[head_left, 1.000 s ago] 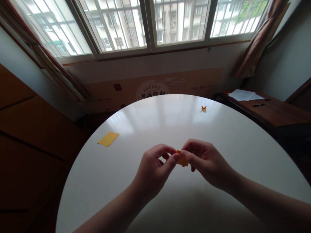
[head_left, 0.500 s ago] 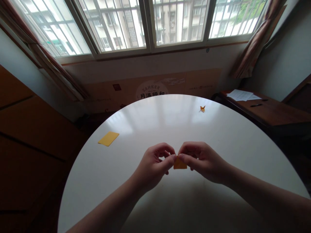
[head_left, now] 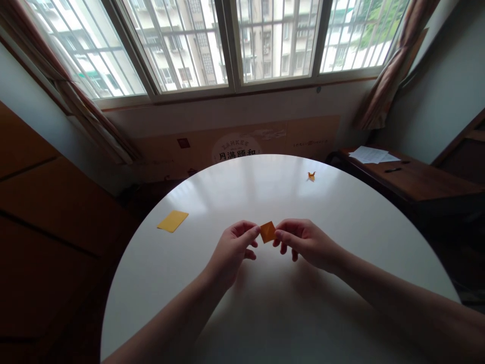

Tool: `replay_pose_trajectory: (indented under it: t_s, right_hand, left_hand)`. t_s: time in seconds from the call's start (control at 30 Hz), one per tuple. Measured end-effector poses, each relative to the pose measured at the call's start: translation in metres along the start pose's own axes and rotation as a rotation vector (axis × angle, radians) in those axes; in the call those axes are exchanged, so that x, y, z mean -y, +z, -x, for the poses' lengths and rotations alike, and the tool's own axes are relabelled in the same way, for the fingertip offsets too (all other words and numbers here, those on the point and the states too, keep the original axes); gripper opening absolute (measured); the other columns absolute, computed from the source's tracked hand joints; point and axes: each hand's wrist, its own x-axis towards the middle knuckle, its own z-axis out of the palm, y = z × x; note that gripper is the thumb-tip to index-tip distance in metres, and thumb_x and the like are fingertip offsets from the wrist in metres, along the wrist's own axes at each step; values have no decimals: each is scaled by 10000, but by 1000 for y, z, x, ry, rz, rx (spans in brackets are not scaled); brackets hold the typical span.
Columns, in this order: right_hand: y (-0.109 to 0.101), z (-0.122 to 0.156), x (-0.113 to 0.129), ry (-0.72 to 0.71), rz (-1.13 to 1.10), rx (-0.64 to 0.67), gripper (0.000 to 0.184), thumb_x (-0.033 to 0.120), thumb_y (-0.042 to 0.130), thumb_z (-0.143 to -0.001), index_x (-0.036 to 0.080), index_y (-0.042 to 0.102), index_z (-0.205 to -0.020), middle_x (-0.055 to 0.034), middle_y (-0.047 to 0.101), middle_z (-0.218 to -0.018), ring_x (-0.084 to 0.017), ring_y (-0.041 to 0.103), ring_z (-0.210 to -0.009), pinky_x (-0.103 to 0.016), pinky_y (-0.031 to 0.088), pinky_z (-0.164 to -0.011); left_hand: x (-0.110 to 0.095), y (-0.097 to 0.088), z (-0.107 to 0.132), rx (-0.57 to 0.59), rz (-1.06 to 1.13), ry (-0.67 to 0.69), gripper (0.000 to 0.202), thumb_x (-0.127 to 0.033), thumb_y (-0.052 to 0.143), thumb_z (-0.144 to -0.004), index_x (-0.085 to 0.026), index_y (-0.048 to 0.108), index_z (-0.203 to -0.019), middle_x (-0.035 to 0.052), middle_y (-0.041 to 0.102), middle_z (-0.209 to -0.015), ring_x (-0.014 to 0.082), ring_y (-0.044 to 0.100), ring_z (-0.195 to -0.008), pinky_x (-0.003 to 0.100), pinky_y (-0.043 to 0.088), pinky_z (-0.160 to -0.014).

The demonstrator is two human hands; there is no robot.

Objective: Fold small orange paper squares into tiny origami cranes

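Daylight enters through windows (head_left: 227,48); glare streaks the white tabletop (head_left: 261,293); lower left lies dark.

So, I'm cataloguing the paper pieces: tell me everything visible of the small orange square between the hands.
The small orange square looks like creased, folded paper, with faint lines on its face; its layers can't be made out. It shows as a slightly tilted diamond, held above the white tabletop. The left hand pinches its left corner, the right hand its right corner, leaving most exposed.
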Motion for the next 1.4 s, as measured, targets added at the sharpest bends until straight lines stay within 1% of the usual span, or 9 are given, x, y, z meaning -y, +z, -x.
replay_pose_trajectory:
  t_s: [0.13,0.27,0.4,0.57,0.73,0.97,1.07,1.23,1.4]
  right_hand:
    - [0,-1,-2,47,47,-35,329,455,600,-920,136,668,-884,-47,667,-787,-138,627,-643,-186,450,-439]
    - [-2,-3,-4,58,81,-30,306,430,598,-912,136,671,-866,-44,664,-755,-139,628,-630,-186,446,-440]
    - [-1,0,-2,35,114,-13,300,417,606,-912,130,686,-883,-56,677,-779,-143,630,-651,-186,448,-446]
    - [2,1,1,10,99,25,348,464,650,-886,132,692,-982,-89,708,-916,-168,651,-728,-192,466,-440]
    - [4,0,-2,58,59,0,366,490,679,-861,126,669,-894,-83,698,-848,-173,658,-710,-189,468,-428]
    - [4,0,-3,60,92,-9,381,504,684,-847,126,689,-900,-79,698,-822,-173,662,-691,-196,463,-438]
    - [6,0,-4,44,125,-28,333,467,675,-852,134,692,-849,-52,677,-741,-162,642,-643,-203,446,-443]
    - [8,1,-4,23,174,-76,226,342,692,-834,149,665,-718,-14,641,-626,-134,590,-577,-210,405,-478]
    - [6,1,-5,20,191,-63,195,306,711,-815,142,682,-712,-31,674,-622,-144,618,-586,-228,434,-531]
  left_hand:
    - [3,0,-2,14,-77,18,338,-453,783,-730,-149,690,-844,33,611,-795,134,528,-694,192,463,-511]
    - [5,-1,-3,81,-193,59,387,-482,759,-747,-132,725,-908,41,642,-760,142,553,-668,205,453,-499]
    - [6,-2,-3,99,-291,65,344,-458,751,-759,-118,725,-797,20,623,-648,110,520,-538,215,430,-480]
    - [7,-1,-2,106,-287,87,334,-454,737,-770,-121,730,-771,16,627,-632,103,513,-527,213,430,-480]
    - [8,0,0,134,-315,113,330,-448,721,-789,-119,743,-789,31,660,-667,107,523,-535,219,441,-489]
    - [9,2,1,126,-323,152,325,-448,695,-806,-128,740,-777,18,631,-629,109,512,-511,219,431,-477]
    - [9,1,1,110,-417,190,327,-449,664,-832,-138,755,-793,24,636,-625,127,520,-527,228,432,-488]
    - [5,0,2,91,-676,325,309,-418,638,-865,-164,776,-756,41,695,-658,161,572,-611,244,416,-572]
    - [6,-3,-2,124,-681,299,299,-417,653,-848,-162,759,-732,40,693,-652,154,557,-572,240,404,-553]
